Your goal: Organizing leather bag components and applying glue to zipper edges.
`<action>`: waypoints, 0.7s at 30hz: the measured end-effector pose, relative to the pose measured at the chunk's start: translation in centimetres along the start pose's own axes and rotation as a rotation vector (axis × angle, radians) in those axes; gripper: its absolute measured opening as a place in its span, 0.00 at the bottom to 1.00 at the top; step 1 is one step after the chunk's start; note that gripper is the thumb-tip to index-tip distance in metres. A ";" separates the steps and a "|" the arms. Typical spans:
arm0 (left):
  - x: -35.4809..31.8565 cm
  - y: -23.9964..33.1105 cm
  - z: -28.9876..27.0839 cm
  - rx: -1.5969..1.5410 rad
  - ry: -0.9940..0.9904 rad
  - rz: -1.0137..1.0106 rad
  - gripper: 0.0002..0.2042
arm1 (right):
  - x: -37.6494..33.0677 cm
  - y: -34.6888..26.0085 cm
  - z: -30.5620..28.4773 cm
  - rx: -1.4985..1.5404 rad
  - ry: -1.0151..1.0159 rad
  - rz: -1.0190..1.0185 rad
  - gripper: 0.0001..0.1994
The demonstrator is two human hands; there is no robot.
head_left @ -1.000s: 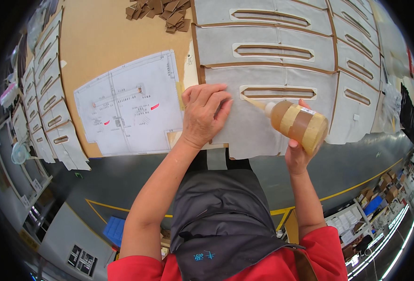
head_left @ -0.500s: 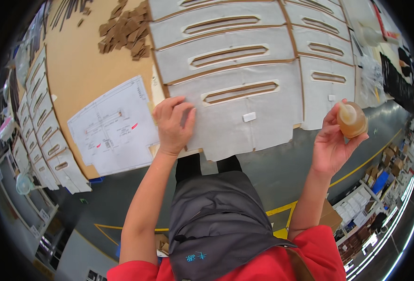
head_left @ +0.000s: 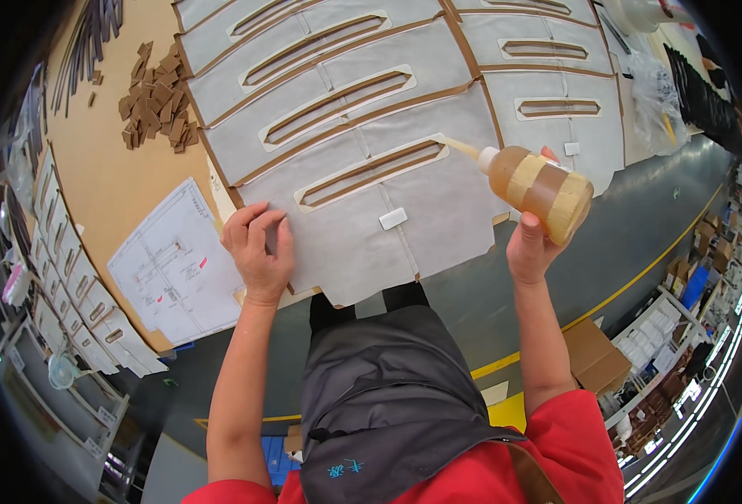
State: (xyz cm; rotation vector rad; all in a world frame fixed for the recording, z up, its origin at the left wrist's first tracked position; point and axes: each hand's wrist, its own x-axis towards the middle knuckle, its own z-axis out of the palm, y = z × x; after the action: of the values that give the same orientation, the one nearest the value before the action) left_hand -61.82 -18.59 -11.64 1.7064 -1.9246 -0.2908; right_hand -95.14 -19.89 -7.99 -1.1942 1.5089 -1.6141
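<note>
My right hand (head_left: pixel 532 244) is wrapped round a squeeze bottle (head_left: pixel 539 186) of amber liquid with a band of tape. Its long pale nozzle points left, the tip at the right end of a brown-edged slot (head_left: pixel 372 174) in the nearest grey panel (head_left: pixel 354 252); whether it touches I cannot tell. On that panel, below the slot, lies a small white tab (head_left: pixel 393 218). At the panel's left edge rests my left hand (head_left: pixel 258 252), holding nothing, its fingers curved and thumb apart. More grey slotted panels (head_left: pixel 329 92) overlap in a row behind.
A printed drawing sheet (head_left: pixel 178 269) lies on the tan table (head_left: pixel 94 181) left of my left hand. Beyond it are a pile of small brown pieces (head_left: pixel 159 99) and dark strips (head_left: pixel 85 50). Other slotted panels (head_left: pixel 77 260) hang at the far left; clear plastic (head_left: pixel 652 92) lies far right.
The bottle has tipped from its nozzle facing my view to pointing left, and come to the slot's right end. The view has turned, so the table appears shifted left.
</note>
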 end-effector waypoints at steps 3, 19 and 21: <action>0.0 0.0 0.0 0.002 -0.008 0.000 0.09 | 0.0 0.4 0.6 0.016 -0.013 0.003 0.44; 0.2 0.2 0.0 0.010 -0.014 -0.003 0.08 | 0.1 0.9 0.9 -0.010 -0.069 -0.039 0.44; 0.2 0.2 0.0 0.010 -0.013 -0.004 0.08 | 0.2 0.9 0.7 -0.030 -0.013 -0.050 0.44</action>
State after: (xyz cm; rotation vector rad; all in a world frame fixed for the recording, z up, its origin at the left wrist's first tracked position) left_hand -61.96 -18.73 -11.51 1.7184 -1.9355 -0.2954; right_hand -94.73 -20.55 -8.90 -1.2656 1.5108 -1.6188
